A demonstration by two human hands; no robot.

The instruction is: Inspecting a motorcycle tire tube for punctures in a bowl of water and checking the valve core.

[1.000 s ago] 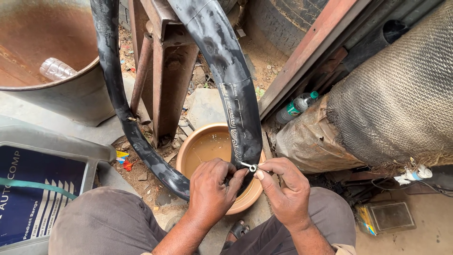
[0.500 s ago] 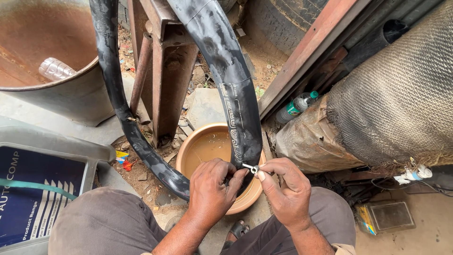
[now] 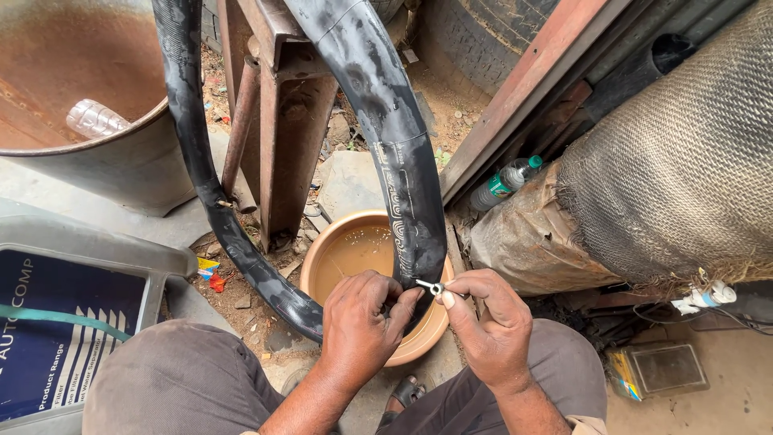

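The person's knees, in grey-brown trousers (image 3: 185, 379), fill the bottom of the view, nearest the camera. Just above them the left hand (image 3: 358, 326) is closed around the lower run of a black rubber inner tube (image 3: 403, 177), fingers curled over the rubber next to the valve. The right hand (image 3: 483, 322) sits immediately right of the tube, thumb and forefinger pinched shut on a small metal valve fitting (image 3: 431, 287) that projects from the tube's side (whether the fitting is a cap or a core tool cannot be told). The two hands nearly touch at the valve. Directly behind the tube's lowest section stands a tan plastic basin (image 3: 346, 254) holding cloudy water; the tube crosses in front of its right rim. The tube loops upward from the hands in two arms, left and right, out of the top of the view. Inside the loop, beyond the basin, stands a rusty steel frame (image 3: 282, 137). Left of the tube lie a blue printed carton (image 3: 56, 338) in a grey tray and, farther back, a large rusted tub (image 3: 80, 97) containing a clear plastic bottle (image 3: 95, 119). Right of the tube lie a green-capped bottle (image 3: 507, 181) and a burlap-wrapped bundle (image 3: 676, 161).
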